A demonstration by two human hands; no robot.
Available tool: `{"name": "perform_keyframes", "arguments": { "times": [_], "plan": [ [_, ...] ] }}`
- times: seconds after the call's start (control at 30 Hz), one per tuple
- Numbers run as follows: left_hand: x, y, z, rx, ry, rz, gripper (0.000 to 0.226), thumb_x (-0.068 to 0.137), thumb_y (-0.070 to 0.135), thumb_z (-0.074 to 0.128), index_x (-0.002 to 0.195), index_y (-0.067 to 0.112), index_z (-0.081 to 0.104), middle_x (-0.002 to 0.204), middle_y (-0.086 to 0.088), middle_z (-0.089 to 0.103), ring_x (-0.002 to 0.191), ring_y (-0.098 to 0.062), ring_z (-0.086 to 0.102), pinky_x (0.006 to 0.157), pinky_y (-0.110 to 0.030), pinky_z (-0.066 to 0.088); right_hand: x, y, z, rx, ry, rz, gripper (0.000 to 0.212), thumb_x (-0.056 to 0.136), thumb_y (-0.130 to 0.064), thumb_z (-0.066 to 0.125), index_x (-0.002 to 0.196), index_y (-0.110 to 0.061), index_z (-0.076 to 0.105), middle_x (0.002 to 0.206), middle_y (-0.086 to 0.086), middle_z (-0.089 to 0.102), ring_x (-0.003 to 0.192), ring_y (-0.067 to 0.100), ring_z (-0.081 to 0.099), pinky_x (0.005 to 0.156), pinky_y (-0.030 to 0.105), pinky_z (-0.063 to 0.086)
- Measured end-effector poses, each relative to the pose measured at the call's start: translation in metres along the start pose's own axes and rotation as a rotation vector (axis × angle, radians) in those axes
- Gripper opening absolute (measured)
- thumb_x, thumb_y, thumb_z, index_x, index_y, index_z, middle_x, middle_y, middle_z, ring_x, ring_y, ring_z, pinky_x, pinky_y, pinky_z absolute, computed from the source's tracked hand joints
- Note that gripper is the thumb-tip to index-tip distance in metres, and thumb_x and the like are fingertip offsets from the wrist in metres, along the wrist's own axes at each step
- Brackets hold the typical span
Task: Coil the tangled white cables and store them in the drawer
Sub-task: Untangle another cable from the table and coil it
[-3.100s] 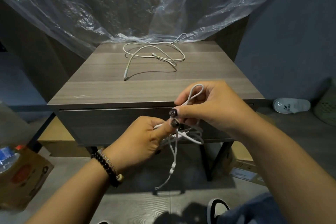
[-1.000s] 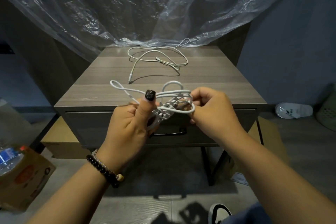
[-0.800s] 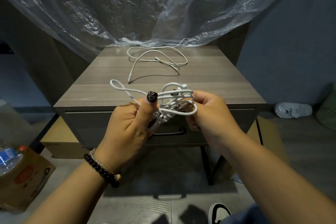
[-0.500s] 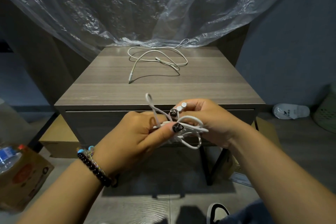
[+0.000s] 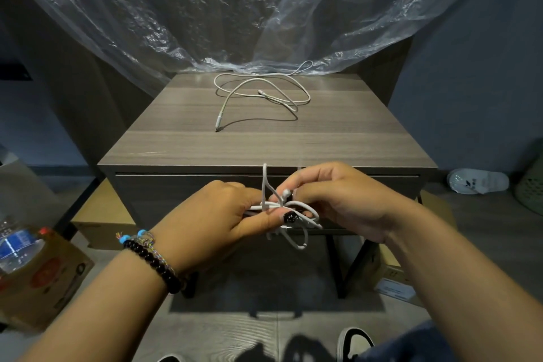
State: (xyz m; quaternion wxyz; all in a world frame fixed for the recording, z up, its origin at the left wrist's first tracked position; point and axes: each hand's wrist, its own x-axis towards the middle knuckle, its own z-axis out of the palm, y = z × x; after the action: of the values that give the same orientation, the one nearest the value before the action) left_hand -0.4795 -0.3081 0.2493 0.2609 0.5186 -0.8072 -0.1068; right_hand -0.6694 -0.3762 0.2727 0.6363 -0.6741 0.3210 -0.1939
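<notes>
Both hands, left hand (image 5: 217, 215) and right hand (image 5: 338, 200), pinch a bundled white cable (image 5: 282, 209), seemingly earphones; another cable (image 5: 261, 94) lies beyond them on the desk (image 5: 176, 144).

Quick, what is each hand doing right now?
Left hand: grips the white cable bundle.
Right hand: pinches the same bundle.

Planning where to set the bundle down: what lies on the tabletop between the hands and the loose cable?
Head view: only bare tabletop between the loose cable and the hands' bundle.
</notes>
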Motion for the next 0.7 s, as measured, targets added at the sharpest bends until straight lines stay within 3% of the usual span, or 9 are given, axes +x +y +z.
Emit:
{"name": "perform_keyframes", "arguments": {
  "times": [0.1, 0.17, 0.23, 0.3, 0.43, 0.6, 0.7],
  "plan": [
    [0.001, -0.001, 0.000, 0.058, -0.048, -0.070, 0.086, 0.074, 0.087, 0.011, 0.081, 0.023, 0.068, 0.073, 0.002, 0.063, 0.069, -0.008, 0.056, 0.065, -0.028, 0.044, 0.000, 0.000, -0.005, 0.063, -0.040, 0.010, 0.028, 0.076, -0.014, 0.049, 0.084, -0.003, 0.074, 0.088, 0.012, 0.069, 0.081, 0.021, 0.056, 0.068, 0.028, 0.041],
    [0.002, -0.002, 0.002, 0.061, -0.045, -0.082, 0.087, 0.074, 0.087, 0.012, 0.081, 0.021, 0.068, 0.073, 0.001, 0.064, 0.067, -0.010, 0.057, 0.065, -0.031, 0.044, -0.002, 0.000, -0.008, 0.008, -0.031, 0.002, 0.030, 0.079, -0.019, 0.059, 0.092, 0.004, 0.071, 0.088, 0.012, 0.068, 0.077, 0.015, 0.057, 0.066, 0.024, 0.042],
    [0.002, -0.002, 0.003, 0.065, -0.037, -0.088, 0.084, 0.075, 0.085, 0.015, 0.081, 0.020, 0.068, 0.073, 0.001, 0.065, 0.067, -0.011, 0.058, 0.065, -0.033, 0.045, -0.003, 0.001, -0.008, -0.061, 0.017, -0.010, 0.022, 0.084, -0.013, 0.069, 0.095, 0.006, 0.071, 0.088, 0.011, 0.068, 0.078, 0.015, 0.057, 0.067, 0.024, 0.043],
    [0.003, -0.002, 0.002, 0.068, -0.043, -0.092, 0.082, 0.076, 0.083, 0.017, 0.081, 0.020, 0.069, 0.073, 0.001, 0.065, 0.067, -0.010, 0.058, 0.065, -0.034, 0.045, -0.002, 0.001, -0.005, -0.079, 0.080, -0.014, 0.013, 0.087, -0.011, 0.065, 0.086, -0.002, 0.074, 0.085, 0.007, 0.071, 0.078, 0.014, 0.059, 0.070, 0.025, 0.043],
    [0.003, 0.001, 0.003, 0.107, -0.061, -0.035, 0.082, 0.079, 0.083, 0.017, 0.080, 0.017, 0.067, 0.069, 0.003, 0.060, 0.064, -0.010, 0.054, 0.062, -0.033, 0.045, -0.001, -0.001, -0.002, -0.062, 0.216, 0.016, 0.015, 0.090, -0.015, 0.064, 0.083, -0.009, 0.076, 0.080, 0.003, 0.074, 0.069, 0.008, 0.065, 0.065, 0.020, 0.049],
    [0.002, 0.007, 0.006, 0.154, -0.023, 0.053, 0.078, 0.083, 0.080, 0.020, 0.079, 0.017, 0.067, 0.068, 0.003, 0.055, 0.062, -0.011, 0.051, 0.055, -0.031, 0.046, -0.003, -0.002, 0.000, -0.022, 0.321, 0.047, 0.018, 0.092, -0.013, 0.061, 0.085, -0.003, 0.074, 0.077, 0.009, 0.070, 0.062, 0.012, 0.062, 0.059, 0.020, 0.051],
    [0.003, 0.009, 0.007, 0.205, -0.003, 0.102, 0.071, 0.086, 0.075, 0.023, 0.070, 0.017, 0.061, 0.062, 0.004, 0.046, 0.054, -0.011, 0.043, 0.047, -0.020, 0.032, 0.000, -0.002, 0.003, 0.015, 0.370, 0.059, 0.018, 0.092, -0.009, 0.060, 0.090, 0.004, 0.072, 0.072, 0.010, 0.068, 0.055, 0.010, 0.061, 0.056, 0.018, 0.051]
  ]
}}
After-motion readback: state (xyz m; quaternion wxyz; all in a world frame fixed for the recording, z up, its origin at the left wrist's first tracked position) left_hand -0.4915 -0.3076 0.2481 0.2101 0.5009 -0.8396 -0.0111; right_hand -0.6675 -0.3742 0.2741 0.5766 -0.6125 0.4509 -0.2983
